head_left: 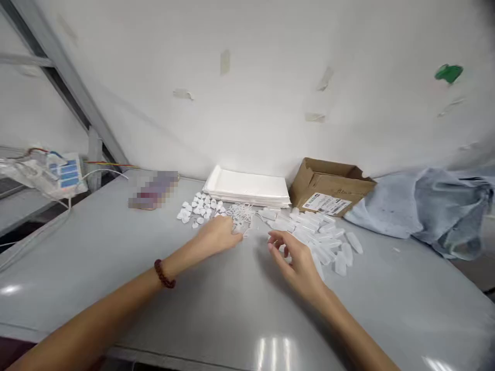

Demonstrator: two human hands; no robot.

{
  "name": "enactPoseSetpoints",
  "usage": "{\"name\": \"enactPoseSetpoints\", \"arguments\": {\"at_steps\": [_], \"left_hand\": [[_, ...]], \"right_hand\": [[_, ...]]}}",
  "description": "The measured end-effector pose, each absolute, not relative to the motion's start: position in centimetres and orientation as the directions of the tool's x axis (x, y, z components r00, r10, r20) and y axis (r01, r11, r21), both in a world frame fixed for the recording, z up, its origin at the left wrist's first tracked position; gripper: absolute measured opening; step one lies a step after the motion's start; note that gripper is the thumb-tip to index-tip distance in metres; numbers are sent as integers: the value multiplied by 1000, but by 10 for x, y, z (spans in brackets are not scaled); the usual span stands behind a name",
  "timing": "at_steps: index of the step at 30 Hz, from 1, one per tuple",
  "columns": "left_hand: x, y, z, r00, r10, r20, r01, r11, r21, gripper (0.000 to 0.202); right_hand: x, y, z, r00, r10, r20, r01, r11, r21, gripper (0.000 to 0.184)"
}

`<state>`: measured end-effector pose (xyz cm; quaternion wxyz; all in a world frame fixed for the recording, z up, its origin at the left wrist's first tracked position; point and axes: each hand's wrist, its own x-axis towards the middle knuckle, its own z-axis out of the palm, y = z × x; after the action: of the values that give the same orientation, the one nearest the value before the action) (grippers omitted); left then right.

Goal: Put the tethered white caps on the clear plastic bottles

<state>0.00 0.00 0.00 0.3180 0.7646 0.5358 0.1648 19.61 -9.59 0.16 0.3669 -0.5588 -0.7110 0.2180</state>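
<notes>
**Light touch, one piece at a time**

At the far left of our smooth grey table (96,247), we see a flat purplish object (154,190), too blurred to identify. Next to it lie small round white plastic caps (193,210), scattered loosely. Our left hand (218,233) is just in front of them, at the near edge of a tangle of thin white plastic strips (240,210). Its fingertips are hidden, so we cannot tell whether they grip something. Behind the strips lies a stack of flat white packets (249,185).

Further right, our right hand (297,259) is beside the heap of long translucent plastic sleeves (325,237); its fingers are loosely curved, apart from the thumb, with nothing visible between. Behind them stand a brown cardboard box (328,188) and a light-blue cloth (398,206).

In our judgement, the strips tangle easily: we should pinch one by its end and lift slowly, without sweeping the caps.
</notes>
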Motion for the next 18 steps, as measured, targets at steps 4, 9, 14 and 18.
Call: {"name": "enactPoseSetpoints", "arguments": {"at_steps": [4,9,14,18], "left_hand": [[2,-9,5,385,919,-87,675,-216,706,25],[11,-40,12,585,796,-158,373,-91,923,26],[11,-50,9,763,646,31,238,-326,915,17],[0,-29,-5,712,638,293,379,-700,605,15]], "right_hand": [[193,-96,-2,-73,972,225,584,224,-780,27],[182,-99,-3,-75,996,44,322,66,-944,35],[178,-101,-3,-176,983,-46,157,-19,-987,27],[185,-98,-5,-49,989,-136,73,-133,-989,32]]}}
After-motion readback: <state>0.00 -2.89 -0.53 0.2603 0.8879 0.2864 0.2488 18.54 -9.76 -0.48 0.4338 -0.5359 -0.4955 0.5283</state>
